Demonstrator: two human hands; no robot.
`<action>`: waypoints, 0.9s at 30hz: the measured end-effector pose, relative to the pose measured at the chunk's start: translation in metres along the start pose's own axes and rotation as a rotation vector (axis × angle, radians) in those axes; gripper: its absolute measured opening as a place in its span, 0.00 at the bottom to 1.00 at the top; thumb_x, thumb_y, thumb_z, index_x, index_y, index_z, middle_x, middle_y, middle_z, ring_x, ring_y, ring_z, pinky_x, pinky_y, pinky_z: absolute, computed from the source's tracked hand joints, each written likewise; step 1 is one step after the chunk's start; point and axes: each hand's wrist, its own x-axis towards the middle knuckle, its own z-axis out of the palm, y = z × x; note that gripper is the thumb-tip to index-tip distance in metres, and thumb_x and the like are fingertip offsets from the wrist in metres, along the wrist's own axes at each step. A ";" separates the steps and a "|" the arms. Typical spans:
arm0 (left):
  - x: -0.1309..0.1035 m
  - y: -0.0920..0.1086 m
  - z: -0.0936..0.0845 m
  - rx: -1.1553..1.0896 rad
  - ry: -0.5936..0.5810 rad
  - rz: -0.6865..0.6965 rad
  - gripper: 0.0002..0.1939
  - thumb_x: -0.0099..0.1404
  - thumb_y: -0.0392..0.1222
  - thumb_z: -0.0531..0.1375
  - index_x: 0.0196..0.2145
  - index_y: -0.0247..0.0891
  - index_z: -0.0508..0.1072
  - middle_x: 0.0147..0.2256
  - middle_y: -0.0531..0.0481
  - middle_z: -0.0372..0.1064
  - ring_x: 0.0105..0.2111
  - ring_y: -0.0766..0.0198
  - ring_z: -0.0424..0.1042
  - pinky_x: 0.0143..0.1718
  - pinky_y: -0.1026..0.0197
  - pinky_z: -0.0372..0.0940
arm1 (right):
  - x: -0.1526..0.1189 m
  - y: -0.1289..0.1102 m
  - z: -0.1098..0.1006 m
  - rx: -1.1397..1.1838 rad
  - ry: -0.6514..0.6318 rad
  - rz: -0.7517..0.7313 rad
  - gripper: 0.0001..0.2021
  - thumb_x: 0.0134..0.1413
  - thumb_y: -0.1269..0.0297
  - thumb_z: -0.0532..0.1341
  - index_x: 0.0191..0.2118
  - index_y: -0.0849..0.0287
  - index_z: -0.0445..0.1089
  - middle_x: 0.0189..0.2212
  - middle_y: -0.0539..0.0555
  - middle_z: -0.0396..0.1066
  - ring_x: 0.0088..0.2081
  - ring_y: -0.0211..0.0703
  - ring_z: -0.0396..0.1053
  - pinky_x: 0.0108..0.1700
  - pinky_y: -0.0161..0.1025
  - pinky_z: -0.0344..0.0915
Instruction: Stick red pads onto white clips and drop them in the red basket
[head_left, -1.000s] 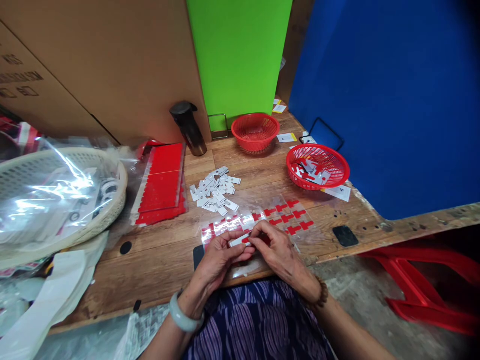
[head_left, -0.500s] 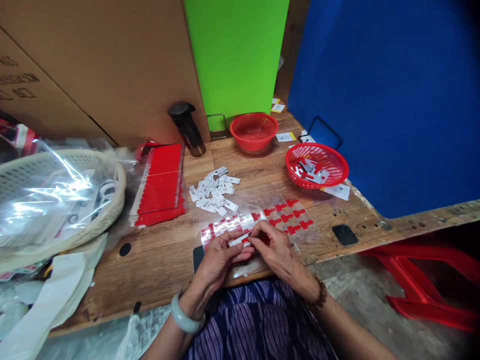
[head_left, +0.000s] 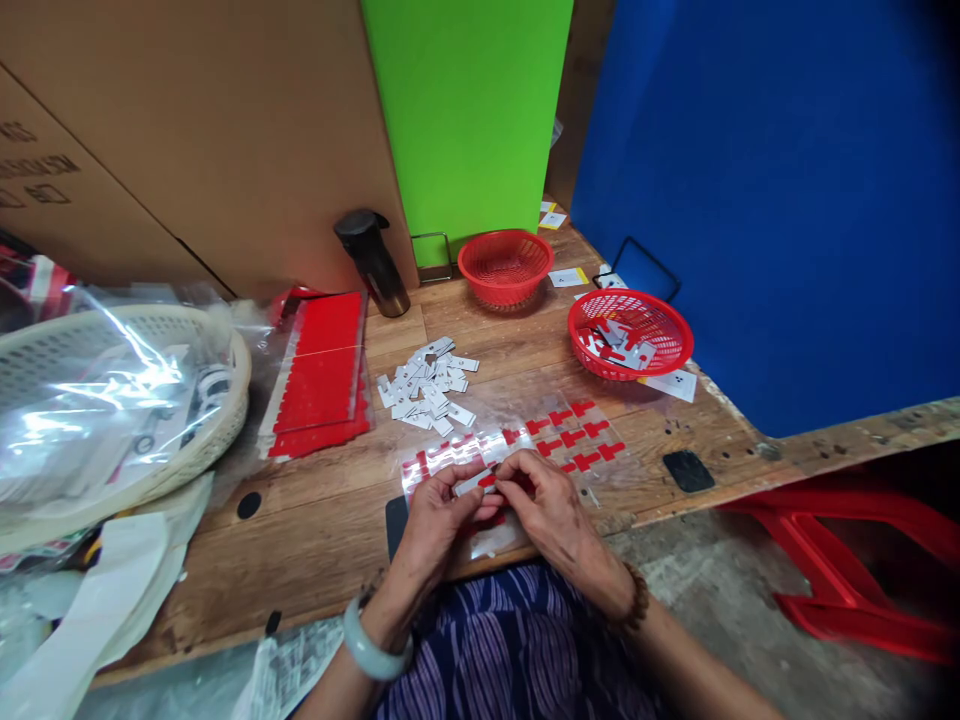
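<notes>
My left hand (head_left: 441, 515) is closed on a small flat white piece (head_left: 470, 484), gripped between thumb and fingers. My right hand (head_left: 553, 512) pinches at the piece's right end, where a red sticker (head_left: 487, 480) shows; the fingertips partly cover it. Beneath both hands lies a clear sheet with rows of red T-shaped stickers (head_left: 571, 438), its near part hidden by the hands. Just beyond the sheet is a loose pile of white pieces with small dark marks (head_left: 427, 385).
One red basket (head_left: 506, 290) stands at the back; another red basket (head_left: 679, 350), to the right, contains pieces with red stickers. Red sheets (head_left: 319, 370), a dark flask (head_left: 375, 265) and a large cream basket (head_left: 238, 385) occupy the left side. A blue panel (head_left: 772, 200) rises at right.
The hands stay in nearly the same place, with the white piece tilted slightly and the right fingertips a little further over the red sticker. The camera view has shifted slightly.
</notes>
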 end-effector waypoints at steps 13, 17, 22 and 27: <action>0.004 -0.007 -0.006 0.155 0.073 0.092 0.18 0.52 0.39 0.66 0.41 0.31 0.70 0.25 0.46 0.77 0.24 0.66 0.76 0.30 0.68 0.70 | -0.001 -0.001 0.007 0.105 0.104 0.011 0.06 0.51 0.72 0.57 0.26 0.57 0.66 0.30 0.50 0.65 0.37 0.42 0.63 0.39 0.37 0.59; 0.002 -0.003 -0.003 0.119 0.048 0.065 0.19 0.51 0.37 0.67 0.41 0.30 0.69 0.25 0.44 0.77 0.24 0.64 0.76 0.30 0.67 0.71 | 0.000 0.002 0.005 0.128 0.072 0.043 0.06 0.52 0.72 0.56 0.27 0.57 0.65 0.27 0.48 0.65 0.31 0.39 0.63 0.35 0.35 0.59; 0.000 0.000 -0.003 0.065 0.034 -0.004 0.19 0.51 0.35 0.67 0.40 0.29 0.68 0.24 0.42 0.77 0.23 0.64 0.76 0.28 0.68 0.70 | 0.001 0.001 0.001 0.051 0.021 0.077 0.05 0.54 0.72 0.54 0.30 0.57 0.64 0.28 0.48 0.66 0.31 0.39 0.63 0.35 0.35 0.58; 0.000 0.001 -0.004 0.054 0.033 -0.029 0.16 0.54 0.31 0.64 0.40 0.29 0.67 0.24 0.41 0.76 0.23 0.64 0.76 0.27 0.69 0.70 | 0.001 -0.001 0.000 -0.046 0.000 0.084 0.05 0.54 0.72 0.53 0.30 0.57 0.63 0.29 0.49 0.66 0.32 0.39 0.63 0.36 0.36 0.58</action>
